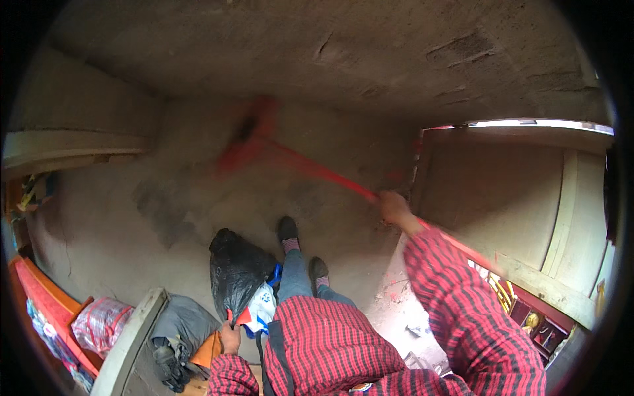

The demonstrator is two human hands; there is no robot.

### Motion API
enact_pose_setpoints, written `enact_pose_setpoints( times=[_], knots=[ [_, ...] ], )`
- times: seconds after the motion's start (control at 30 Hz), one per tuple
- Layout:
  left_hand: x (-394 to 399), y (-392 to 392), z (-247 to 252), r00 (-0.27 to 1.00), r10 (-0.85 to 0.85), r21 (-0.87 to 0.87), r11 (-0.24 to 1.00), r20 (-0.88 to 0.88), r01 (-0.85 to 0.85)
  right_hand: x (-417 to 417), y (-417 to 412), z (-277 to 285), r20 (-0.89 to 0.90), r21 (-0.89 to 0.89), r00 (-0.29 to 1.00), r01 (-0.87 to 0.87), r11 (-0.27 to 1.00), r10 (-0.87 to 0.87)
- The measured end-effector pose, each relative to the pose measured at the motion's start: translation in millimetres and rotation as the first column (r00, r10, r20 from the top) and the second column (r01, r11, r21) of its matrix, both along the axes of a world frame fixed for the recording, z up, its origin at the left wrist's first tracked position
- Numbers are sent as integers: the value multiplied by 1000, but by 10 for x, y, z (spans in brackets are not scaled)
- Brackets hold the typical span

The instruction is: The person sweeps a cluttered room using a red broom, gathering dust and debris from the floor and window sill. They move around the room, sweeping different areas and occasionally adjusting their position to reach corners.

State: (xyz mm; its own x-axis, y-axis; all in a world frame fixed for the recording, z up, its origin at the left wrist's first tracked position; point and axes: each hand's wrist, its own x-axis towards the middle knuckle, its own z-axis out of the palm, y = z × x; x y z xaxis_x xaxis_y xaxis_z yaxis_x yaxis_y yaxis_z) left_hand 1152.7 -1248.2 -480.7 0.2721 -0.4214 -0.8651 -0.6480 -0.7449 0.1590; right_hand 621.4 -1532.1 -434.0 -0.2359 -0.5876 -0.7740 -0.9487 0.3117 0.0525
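Note:
My right hand [395,208] grips the red handle of a broom [342,182], which runs from beside my right arm across to the far left. Blur covers the broom's wide red head [265,119], close to the foot of the far wall. Down at my left side, my left hand [230,338] is closed on the gathered neck of a black plastic bag [237,270]. A white and blue bag [261,302] hangs against it, with something orange-red at the neck. Both of my feet, in dark shoes [287,229], stand on the grey floor.
A rough plastered wall [346,54] rises ahead. Grey cloth [181,321] lies at the lower left, beside a pale board [131,341] and a plastic-wrapped bundle [104,321]. On the right is a pale door panel [490,183]; pale litter [418,321] lies in the lit doorway.

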Motion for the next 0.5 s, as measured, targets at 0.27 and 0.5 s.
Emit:
enact_pose_setpoints(
  times=[0.27, 0.5],
  knots=[
    [-53, -158, -279, 1000, -20, 13, 1000, -22, 20, -993, 1751, 1448, -238, 22, 842, 502, 864, -484],
    [-1194, -1289, -97, 946, -319, -189, 934, -63, 302, -863, 1773, 1820, 13, -56, 693, 720, 691, -721]
  ],
)
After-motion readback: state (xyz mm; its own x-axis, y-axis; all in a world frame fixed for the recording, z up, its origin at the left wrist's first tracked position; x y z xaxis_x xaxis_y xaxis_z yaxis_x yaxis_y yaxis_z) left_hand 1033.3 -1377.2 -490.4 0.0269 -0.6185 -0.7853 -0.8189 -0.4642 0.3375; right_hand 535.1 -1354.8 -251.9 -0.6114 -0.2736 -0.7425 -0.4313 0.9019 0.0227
